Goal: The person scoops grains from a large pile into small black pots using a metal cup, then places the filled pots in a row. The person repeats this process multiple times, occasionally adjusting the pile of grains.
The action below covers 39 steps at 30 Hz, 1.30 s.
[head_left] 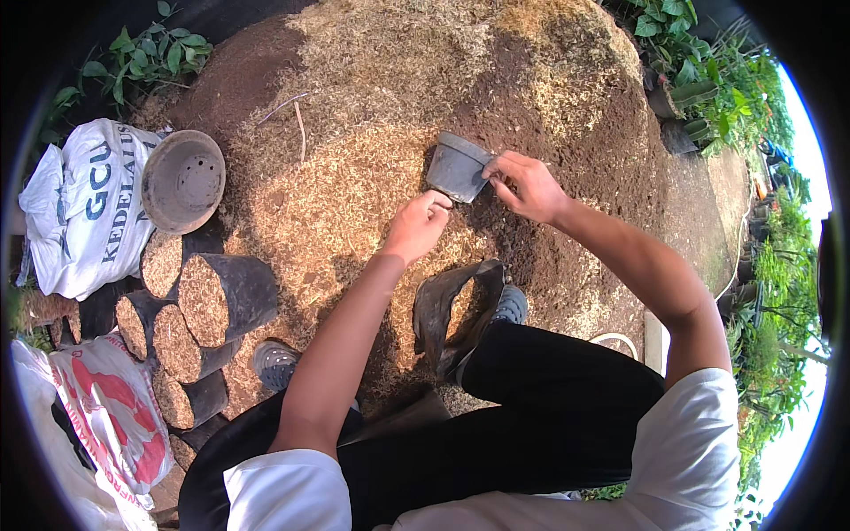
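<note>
A person in a white shirt (686, 442) and black trousers (549, 398) reaches forward with both bare hands to a small gray pot (456, 170), at the far middle of the scene, over ground (354, 186) covered in brown soil and pale husks. The pot is tilted, its wide rim toward the far side and its narrower base toward the person. The right hand (531, 188) has its fingers bent in and pinches the pot's right side, near the rim. The left hand (418, 226) is mostly closed, fingers curled beside the base on the near side; whether it grips the pot, I cannot tell.

Nearer, between two gray shoes (511, 305), an open black bag (436, 314) sits against the right one. To the left, several black bags filled with husks (202, 305) lie clustered on their sides. Beyond them a round basin with holes (184, 183) leans by a white sack (97, 208). A red-and-white sack (119, 407) lies at near left. Green plants (779, 327) line the right side.
</note>
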### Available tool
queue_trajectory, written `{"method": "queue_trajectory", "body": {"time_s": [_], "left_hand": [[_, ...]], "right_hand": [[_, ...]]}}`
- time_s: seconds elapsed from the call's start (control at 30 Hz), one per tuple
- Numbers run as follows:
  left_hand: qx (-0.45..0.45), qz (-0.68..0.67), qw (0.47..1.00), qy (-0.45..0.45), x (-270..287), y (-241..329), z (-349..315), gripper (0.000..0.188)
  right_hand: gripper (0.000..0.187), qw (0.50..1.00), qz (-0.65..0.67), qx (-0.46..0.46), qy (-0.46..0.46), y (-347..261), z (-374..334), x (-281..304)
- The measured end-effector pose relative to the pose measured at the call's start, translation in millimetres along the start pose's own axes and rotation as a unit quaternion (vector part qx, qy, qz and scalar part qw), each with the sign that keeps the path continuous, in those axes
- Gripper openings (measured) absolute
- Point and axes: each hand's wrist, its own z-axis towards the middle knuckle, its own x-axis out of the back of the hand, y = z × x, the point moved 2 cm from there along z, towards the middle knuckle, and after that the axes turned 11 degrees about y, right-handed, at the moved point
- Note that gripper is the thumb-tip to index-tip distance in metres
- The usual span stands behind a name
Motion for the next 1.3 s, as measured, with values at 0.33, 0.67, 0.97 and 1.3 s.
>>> {"method": "queue_trajectory", "body": {"time_s": [0.33, 0.67, 0.97, 1.3], "left_hand": [[-0.014, -0.062, 0.998, 0.025, -95, -6, 26, 0.083], [0.063, -0.259, 0.959, 0.097, -142, 29, 60, 0.084], [0.01, -0.38, 0.908, 0.177, -121, 78, 86, 0.048], [-0.046, -0.378, 0.845, 0.376, -5, 50, 9, 0.027]], "right_hand": [[0.113, 0.967, -0.121, -0.176, 0.142, 51, -81, -44], [0.067, 0.951, 0.029, -0.173, 0.254, 67, -45, -62], [0.056, 0.868, 0.191, -0.307, 0.34, 37, -8, -32], [0.052, 0.874, 0.387, -0.177, 0.233, -88, 48, -69]]}}
